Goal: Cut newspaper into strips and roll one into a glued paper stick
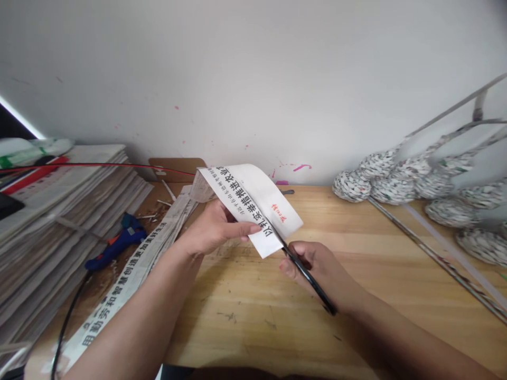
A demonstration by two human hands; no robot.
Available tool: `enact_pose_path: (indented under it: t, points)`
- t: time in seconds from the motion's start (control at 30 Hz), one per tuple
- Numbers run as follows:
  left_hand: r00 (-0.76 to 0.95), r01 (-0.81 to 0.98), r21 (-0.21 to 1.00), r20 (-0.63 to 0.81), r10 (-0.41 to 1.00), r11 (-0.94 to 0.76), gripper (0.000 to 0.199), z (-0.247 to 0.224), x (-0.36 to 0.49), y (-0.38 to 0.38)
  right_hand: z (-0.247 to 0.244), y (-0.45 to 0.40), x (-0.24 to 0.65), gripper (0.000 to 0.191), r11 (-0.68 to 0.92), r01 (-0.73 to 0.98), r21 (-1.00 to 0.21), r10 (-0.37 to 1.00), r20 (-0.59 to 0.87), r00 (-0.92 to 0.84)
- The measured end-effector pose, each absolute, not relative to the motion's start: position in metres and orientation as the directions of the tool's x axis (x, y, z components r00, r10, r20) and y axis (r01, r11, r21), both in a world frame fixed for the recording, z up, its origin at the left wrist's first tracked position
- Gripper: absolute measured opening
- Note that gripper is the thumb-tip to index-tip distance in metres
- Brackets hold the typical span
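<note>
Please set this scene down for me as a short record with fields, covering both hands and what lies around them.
Left hand: pinching the printed paper near its lower edge, thumb on top
Right hand: gripping a black tool, apparently scissors, that meets the paper
Surface: wooden table with dark marks
Left side: stacked newspapers, a blue glue gun, long printed strips
Right side: braided paper bulbs with long stems
Behind: pale wall with pink marks

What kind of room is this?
Probably a craft corner or small workshop: there's a tall stack of newspapers, a blue glue gun on the table, and woven paper shapes by the wall.
</note>
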State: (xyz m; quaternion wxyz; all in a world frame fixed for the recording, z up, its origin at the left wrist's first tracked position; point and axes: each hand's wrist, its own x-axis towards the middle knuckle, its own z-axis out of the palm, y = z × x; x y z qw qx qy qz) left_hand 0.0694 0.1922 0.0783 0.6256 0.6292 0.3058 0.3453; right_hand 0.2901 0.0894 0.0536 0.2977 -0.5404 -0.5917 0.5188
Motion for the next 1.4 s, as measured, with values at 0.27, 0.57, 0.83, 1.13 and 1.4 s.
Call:
enact_pose_path:
  t: [0.27, 0.57, 0.83, 1.13, 1.4]
  points:
    - [0.551, -0.028, 0.999, 0.036, 0.834, -0.025, 0.020, 0.078, 0.069, 0.192, 0.056, 0.089, 0.289, 0.040, -0.152, 0.297, -0.943, 0.957, -0.215, -0.193]
    - [0.583, -0.062, 0.998, 0.014, 0.812, 0.028, 0.018, 0.082, 0.071, 0.189, 0.056, 0.088, 0.288, 0.038, -0.120, 0.319, -0.940, 0.960, -0.193, -0.205]
    - [0.702, -0.114, 0.977, -0.048, 0.710, 0.179, 0.019, 0.083, 0.086, 0.180, 0.053, 0.088, 0.288, 0.027, -0.117, 0.214, -0.970, 0.939, -0.178, -0.295]
    - [0.694, -0.122, 0.975, -0.050, 0.718, 0.186, 0.017, 0.082, 0.086, 0.180, 0.055, 0.090, 0.289, 0.033, -0.079, 0.209, -0.975, 0.948, -0.139, -0.287]
    - [0.693, -0.098, 0.989, -0.014, 0.721, 0.112, 0.016, 0.083, 0.084, 0.181, 0.050, 0.089, 0.293, 0.031, -0.153, 0.219, -0.964, 0.954, -0.201, -0.221]
